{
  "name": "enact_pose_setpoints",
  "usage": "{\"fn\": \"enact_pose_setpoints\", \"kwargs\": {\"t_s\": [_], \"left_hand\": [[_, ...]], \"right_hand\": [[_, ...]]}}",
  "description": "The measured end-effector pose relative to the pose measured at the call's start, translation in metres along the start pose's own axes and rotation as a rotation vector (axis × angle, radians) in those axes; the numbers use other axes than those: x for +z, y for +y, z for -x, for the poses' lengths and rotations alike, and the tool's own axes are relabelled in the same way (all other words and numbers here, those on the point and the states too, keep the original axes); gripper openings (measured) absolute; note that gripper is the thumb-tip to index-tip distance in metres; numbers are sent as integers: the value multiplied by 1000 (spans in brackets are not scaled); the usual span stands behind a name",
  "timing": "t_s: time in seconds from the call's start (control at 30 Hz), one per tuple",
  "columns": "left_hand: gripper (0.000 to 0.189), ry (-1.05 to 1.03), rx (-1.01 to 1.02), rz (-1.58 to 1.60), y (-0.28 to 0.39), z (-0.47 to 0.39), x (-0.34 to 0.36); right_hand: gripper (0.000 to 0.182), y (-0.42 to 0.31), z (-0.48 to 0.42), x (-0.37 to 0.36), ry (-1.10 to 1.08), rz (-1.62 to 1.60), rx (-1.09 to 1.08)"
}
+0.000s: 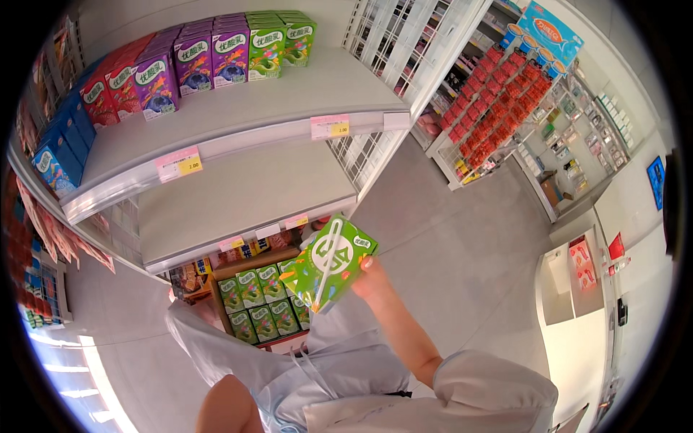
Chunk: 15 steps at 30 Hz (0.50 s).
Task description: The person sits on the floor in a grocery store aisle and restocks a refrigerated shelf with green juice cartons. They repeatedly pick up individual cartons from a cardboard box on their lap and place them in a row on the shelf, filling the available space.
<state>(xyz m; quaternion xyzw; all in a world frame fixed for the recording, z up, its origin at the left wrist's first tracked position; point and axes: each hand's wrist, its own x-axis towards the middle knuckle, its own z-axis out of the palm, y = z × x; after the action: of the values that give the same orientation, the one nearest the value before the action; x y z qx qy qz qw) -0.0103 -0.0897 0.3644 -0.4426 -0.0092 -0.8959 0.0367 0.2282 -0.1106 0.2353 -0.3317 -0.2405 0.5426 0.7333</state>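
Note:
My right hand [369, 279] grips a green drink carton [330, 260] with a straw fixed to its side, tilted in front of the shelf unit. Of my left arm only a bent part shows at the bottom edge; the left hand is out of view. Below the held carton, a cardboard box [217, 292] between my legs holds rows of green drink cartons [248, 303]. On the upper shelf [260, 103] stand green cartons [266, 51], purple cartons [193, 62], red cartons [123, 84] and blue cartons [59, 157].
A lower shelf [243, 200] runs beneath, its front edge bearing price tags. Snack packs [192, 276] sit under it. At the right are a rack of red packets [495, 103] and a white counter [574, 352]. Another hanging display [30, 270] stands at the far left.

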Motion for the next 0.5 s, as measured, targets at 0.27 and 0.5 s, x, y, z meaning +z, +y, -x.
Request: {"fn": "enact_pose_setpoints", "kwargs": {"t_s": [0.27,0.5], "left_hand": [[71,-16,-35,23,0,6,5],[78,-36,-67,8,-1,12,1]], "right_hand": [[74,-2,0,-8,-59,-10,-6],[77,8,0,-19,28,-11,-46]]}}
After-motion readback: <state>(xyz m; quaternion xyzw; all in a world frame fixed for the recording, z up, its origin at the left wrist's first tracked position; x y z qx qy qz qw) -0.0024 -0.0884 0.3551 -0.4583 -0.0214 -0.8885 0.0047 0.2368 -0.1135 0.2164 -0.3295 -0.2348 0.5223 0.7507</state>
